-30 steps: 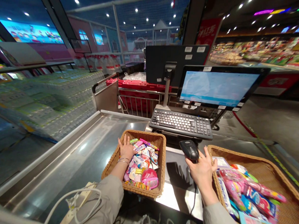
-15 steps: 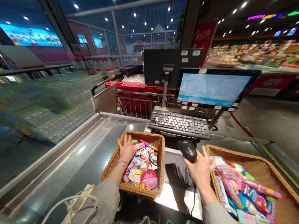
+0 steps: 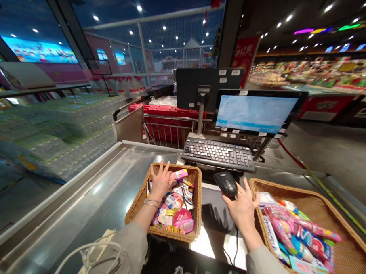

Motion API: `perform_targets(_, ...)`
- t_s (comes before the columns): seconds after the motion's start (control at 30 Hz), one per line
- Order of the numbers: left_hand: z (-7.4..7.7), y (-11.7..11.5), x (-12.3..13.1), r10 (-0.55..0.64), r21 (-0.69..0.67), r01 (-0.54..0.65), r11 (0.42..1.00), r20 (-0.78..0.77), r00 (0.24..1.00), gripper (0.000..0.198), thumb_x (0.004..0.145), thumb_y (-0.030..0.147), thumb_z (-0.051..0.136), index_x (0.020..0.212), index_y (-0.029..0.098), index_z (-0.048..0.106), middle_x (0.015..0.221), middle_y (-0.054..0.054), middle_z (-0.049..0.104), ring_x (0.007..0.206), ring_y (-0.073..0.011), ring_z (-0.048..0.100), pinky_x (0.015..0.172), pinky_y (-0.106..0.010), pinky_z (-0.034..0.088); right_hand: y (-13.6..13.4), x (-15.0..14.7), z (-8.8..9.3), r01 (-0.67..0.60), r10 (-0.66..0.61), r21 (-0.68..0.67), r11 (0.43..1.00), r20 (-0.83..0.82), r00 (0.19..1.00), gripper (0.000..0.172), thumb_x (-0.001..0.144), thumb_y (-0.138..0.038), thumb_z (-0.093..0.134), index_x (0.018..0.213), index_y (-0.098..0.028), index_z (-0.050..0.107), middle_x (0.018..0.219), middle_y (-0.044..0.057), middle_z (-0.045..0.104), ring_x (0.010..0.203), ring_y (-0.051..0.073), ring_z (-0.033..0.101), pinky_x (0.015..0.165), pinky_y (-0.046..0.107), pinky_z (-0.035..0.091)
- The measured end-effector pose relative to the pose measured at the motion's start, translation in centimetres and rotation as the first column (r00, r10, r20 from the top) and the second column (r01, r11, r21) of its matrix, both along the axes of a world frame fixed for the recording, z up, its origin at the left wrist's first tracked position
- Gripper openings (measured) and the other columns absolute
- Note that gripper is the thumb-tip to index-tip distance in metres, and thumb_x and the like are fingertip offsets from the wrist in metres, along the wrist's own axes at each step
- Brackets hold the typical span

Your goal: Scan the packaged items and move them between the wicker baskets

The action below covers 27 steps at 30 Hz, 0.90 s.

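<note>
In the left wicker basket [image 3: 198,205], my left hand [image 3: 160,181] reaches over small packaged goods and grips a pink, tube-shaped packet [image 3: 180,174] at its left end. A round pink container [image 3: 183,216] lies at the front of the same basket, among colourful packs. My right hand [image 3: 241,203] is closed on a black barcode scanner [image 3: 226,183], whose head points up and left. Its cable hangs below my wrist. Just right of that hand, a larger wicker basket [image 3: 334,205] holds toothpaste boxes and pink packaged items [image 3: 311,238].
A black keyboard [image 3: 217,153] lies behind the baskets, with a lit monitor [image 3: 254,113] beyond it. The metal counter [image 3: 91,201] extends to the left, where white cables [image 3: 84,248] cross my left sleeve. A metal cart [image 3: 164,133] stands behind the counter.
My left hand has risen slightly toward the basket's back edge, and the pink packet has moved up and right with it. My right hand keeps hold of the scanner. The view has shifted slightly.
</note>
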<state>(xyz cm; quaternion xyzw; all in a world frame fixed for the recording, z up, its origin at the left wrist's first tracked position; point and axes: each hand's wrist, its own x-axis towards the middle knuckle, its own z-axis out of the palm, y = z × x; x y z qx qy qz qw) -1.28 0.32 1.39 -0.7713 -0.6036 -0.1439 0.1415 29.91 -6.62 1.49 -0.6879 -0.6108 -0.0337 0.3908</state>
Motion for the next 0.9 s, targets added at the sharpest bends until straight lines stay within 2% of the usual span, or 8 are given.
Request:
perform_targets(0.4, 1.4, 1.0, 4.6, -0.122, 0.100, 0.117, 0.988, 0.042, 0.992, 0.031, 0.089, 0.042, 0.058, 0.115, 0.026, 0.066, 0.153, -0.007, 0.040, 0.148, -0.0347, 0.020, 0.113, -0.071, -0.008, -1.2, 0.3, 0.7, 0.004, -0.006, 0.017, 1.000, 0.094, 0.996, 0.029, 0.081, -0.037, 0.051, 0.097, -0.024, 0.071, 0.124, 0.007, 0.067, 0.139, 0.033, 0.032, 0.109, 0.064, 0.010)
perform_targets(0.6, 1.7, 1.3, 6.6, -0.166, 0.139, 0.156, 0.978, 0.063, 0.984, 0.032, 0.090, 0.043, 0.057, 0.116, 0.027, 0.066, 0.153, -0.007, 0.039, 0.148, -0.0349, 0.019, 0.113, -0.070, -0.009, -1.7, 0.2, 1.4, 0.002, -0.004, 0.019, 1.000, 0.103, 0.995, 0.023, 0.081, -0.036, 0.054, 0.088, -0.024, 0.071, 0.124, 0.008, 0.067, 0.138, 0.034, 0.033, 0.108, 0.065, 0.011)
perform_targets(0.9, 2.0, 1.5, 8.1, -0.200, 0.181, 0.185, 0.966, 0.068, 0.977, 0.033, 0.089, 0.044, 0.058, 0.116, 0.026, 0.066, 0.152, -0.009, 0.041, 0.147, -0.0361, 0.022, 0.113, -0.072, -0.006, -2.1, 0.1, 1.5, 0.003, -0.011, 0.049, 0.999, 0.157, 0.988, 0.014, 0.079, -0.031, 0.060, 0.085, -0.025, 0.071, 0.125, 0.004, 0.066, 0.138, 0.033, 0.034, 0.108, 0.065, 0.013)
